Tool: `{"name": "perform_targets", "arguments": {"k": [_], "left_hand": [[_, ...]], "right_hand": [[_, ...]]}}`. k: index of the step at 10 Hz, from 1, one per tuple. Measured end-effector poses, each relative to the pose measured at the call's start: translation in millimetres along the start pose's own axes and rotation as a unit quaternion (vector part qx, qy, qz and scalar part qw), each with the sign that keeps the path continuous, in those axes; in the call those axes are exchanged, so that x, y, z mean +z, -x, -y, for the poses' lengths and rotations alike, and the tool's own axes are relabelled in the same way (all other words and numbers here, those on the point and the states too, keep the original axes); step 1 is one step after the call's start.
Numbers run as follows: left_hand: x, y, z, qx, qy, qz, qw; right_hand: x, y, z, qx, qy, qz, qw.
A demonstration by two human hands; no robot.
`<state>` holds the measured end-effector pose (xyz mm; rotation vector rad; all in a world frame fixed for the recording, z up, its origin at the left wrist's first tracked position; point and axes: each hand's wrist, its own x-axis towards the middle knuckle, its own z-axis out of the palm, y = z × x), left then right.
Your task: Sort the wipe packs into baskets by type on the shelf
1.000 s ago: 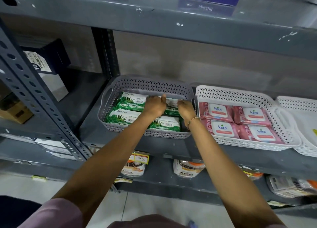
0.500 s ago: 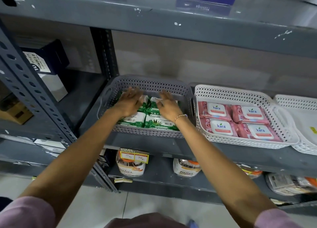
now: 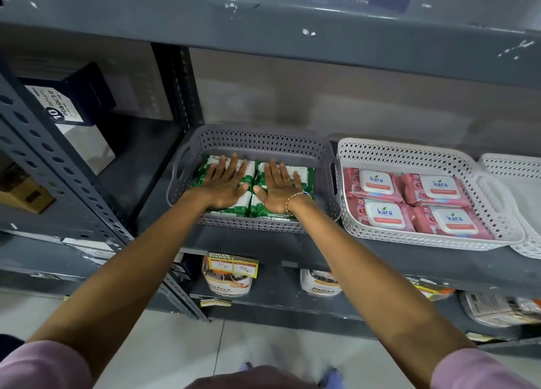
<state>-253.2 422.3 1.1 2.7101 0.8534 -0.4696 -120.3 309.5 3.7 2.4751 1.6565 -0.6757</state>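
— Green wipe packs (image 3: 304, 175) fill the grey basket (image 3: 254, 138) at frame centre; the pink ones sit in the white basket (image 3: 409, 157) to its right.

— And the hands?

— Left hand (image 3: 225, 183) and right hand (image 3: 278, 188) lie flat on the green packs, fingers spread, gripping nothing.

— How would they handle?

— Soft, light, slick film, I judge; pinch across the short sides.

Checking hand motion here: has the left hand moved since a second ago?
Yes. The left hand went from the grey basket's middle toward its left side, now flat on the green packs.
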Motion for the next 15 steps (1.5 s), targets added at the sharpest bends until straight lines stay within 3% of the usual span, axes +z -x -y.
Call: {"name": "perform_targets", "arguments": {"k": [1,2,3,4,5,6,7,10,12,13,14,15], "left_hand": [[-16,8,-8,-0.016,0.028,-0.001,0.999],[-24,11,-35,-0.007,0.079,-0.079,0.994],[-31,12,-114,0.026,0.172,-0.222,0.959],[-34,6,-179,0.065,0.22,-0.265,0.937],[-24,-20,-259,0.117,0.183,-0.206,0.954],[0,-55,-302,0.099,0.093,-0.119,0.984],[11,-67,-321,0.068,0.058,-0.079,0.993],[18,-65,-330,0.035,0.006,-0.044,0.998],[14,-61,-332,0.036,0.034,-0.026,0.998],[7,-55,-331,0.045,0.03,-0.047,0.997],[-2,-26,-334,0.075,0.061,-0.221,0.971],[-4,-1,-331,0.113,0.084,-0.328,0.934]], "right_hand": [[-22,22,-8,-0.038,-0.164,-0.018,0.986],[-35,47,-27,-0.058,-0.312,-0.102,0.943],[-43,87,-81,-0.05,-0.344,-0.271,0.897],[-44,107,-133,-0.039,-0.319,-0.359,0.876],[-37,125,-220,0.031,-0.21,-0.346,0.914],[-23,134,-287,0.094,-0.114,-0.21,0.966],[-14,137,-319,0.102,-0.061,-0.139,0.983],[-4,135,-331,0.08,-0.044,-0.074,0.993],[-14,142,-331,0.071,-0.053,-0.036,0.995],[-25,151,-322,0.069,-0.09,-0.039,0.993],[-23,178,-281,0.053,-0.093,-0.167,0.98],[-11,195,-258,0.061,-0.065,-0.307,0.948]]}}
